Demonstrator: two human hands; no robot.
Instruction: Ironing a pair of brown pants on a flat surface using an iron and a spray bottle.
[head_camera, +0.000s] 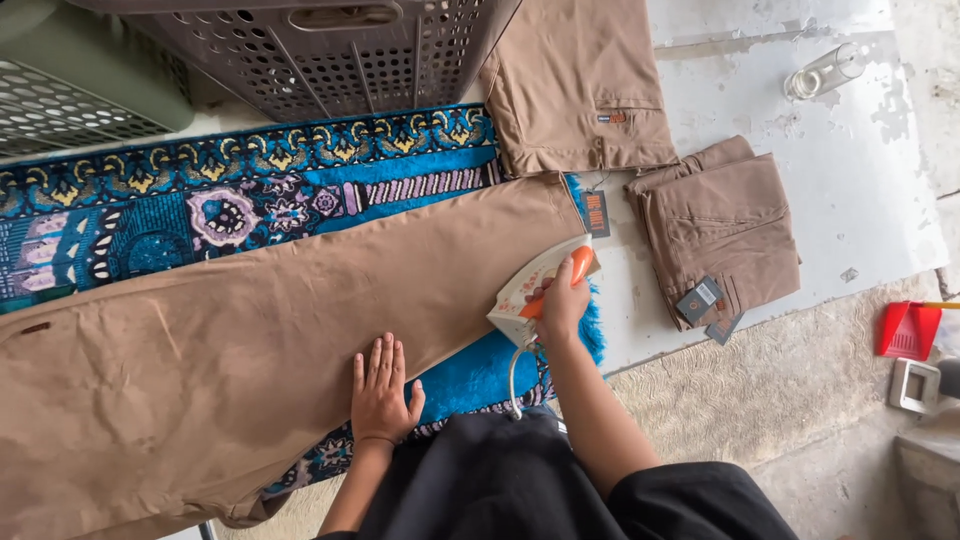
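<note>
The left hand (381, 393) lay flat on the tan trousers (250, 350), fingers spread and pressed down just below the middle of the frame, pinning the cloth. The right hand (562, 305) was closed around the orange handle of a white iron (540, 290), which sat at the lower right edge of the trouser leg, near the hem, where a dark tag (594, 212) hung. A pale cord ran from the iron down toward the person's black clothing at the bottom of the frame.

The trousers stretched from the lower left corner up to the centre right, spread over a blue patterned rug (200, 200) that served as the ironing surface on the floor. The stretch of leg near the iron looked fairly smooth, while the wider part at lower left carried creases and faint marks, so by the look of it much of this pair had not been pressed.

Two more tan pairs lay folded on the white board (850, 200) at upper right: one at top centre (580, 85), another (720, 235) to its right with tags at its lower edge; these appeared finished. A grey perforated basket (320, 50) stood at the top, a green one (80, 85) in the upper left corner, and a clear bottle (825, 70) lay at the upper right. A red object (908, 330) sat at the right edge.
</note>
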